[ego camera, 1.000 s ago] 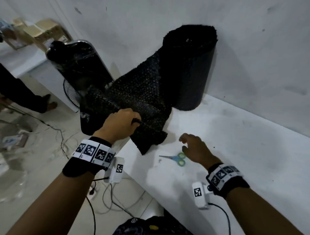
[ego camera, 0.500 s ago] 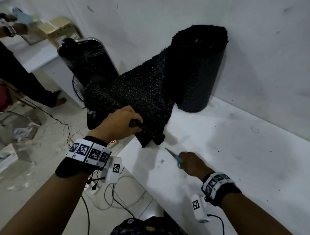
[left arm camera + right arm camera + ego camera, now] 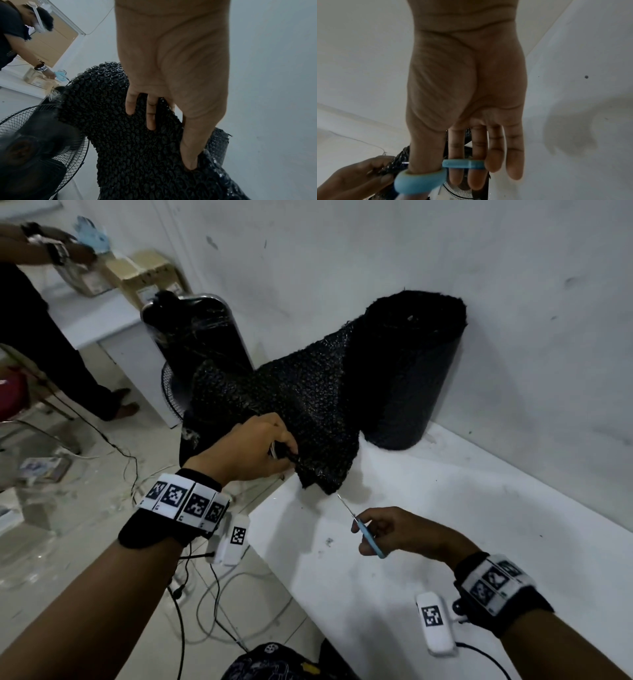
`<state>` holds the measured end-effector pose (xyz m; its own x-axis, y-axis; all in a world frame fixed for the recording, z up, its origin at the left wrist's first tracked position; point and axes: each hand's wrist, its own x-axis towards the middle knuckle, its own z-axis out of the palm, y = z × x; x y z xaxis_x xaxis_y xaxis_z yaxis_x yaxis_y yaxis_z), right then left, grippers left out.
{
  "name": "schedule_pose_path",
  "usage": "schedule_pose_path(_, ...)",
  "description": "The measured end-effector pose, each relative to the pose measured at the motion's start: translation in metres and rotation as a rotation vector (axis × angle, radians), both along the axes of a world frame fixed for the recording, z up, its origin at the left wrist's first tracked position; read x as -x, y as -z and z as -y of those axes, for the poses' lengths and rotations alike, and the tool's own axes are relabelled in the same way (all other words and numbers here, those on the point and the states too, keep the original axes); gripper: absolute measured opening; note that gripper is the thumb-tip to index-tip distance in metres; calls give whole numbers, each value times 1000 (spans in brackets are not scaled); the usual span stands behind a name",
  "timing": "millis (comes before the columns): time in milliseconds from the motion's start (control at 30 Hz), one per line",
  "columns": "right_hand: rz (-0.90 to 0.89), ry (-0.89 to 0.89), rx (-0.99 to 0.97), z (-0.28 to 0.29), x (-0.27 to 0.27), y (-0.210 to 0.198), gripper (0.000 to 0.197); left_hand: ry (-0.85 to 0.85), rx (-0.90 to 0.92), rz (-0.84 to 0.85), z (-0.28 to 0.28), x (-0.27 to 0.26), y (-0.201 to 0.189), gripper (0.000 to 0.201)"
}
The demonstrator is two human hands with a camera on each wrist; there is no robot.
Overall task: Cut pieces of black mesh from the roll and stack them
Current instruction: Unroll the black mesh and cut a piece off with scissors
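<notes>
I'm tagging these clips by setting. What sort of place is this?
Probably a plain workroom or storeroom: a white table against a bare wall, cardboard boxes on another table, a standing fan and loose cables on the tiled floor.

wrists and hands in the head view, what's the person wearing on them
Both hands are bare. The left wrist has a black cuff under a white band of square black-and-white tags; the right wrist has the same. A small white unit bearing one tag, with a thin black cable, hangs under each wrist.
</notes>
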<state>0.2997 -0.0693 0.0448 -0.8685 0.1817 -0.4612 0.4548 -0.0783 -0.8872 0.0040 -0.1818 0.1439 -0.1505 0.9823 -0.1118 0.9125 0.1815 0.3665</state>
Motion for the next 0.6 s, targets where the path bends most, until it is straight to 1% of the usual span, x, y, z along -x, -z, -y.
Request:
schedule_pose_path(67,3,-28,-9,-2,4,-7,42,14,-3,-10,0,-1,1,38)
schedule_pose_path(300,-20,-42,-113,-12,15,-24,30,-3,28,-49,-5,-3,-2,20)
schedule_pose_path(400,-18,-62,-141,-14,15,-28,26,0,14,-45,-5,-1,1,19)
schedule_pose_path(500,-21,-66,-139,-13,15,-29,23,-3,0,-42,-6,-2,1,19)
schedule_pose_path(600,-22,-52,-82,-11,14,-29,26,-14,3,-50,-6,-1,-1,19)
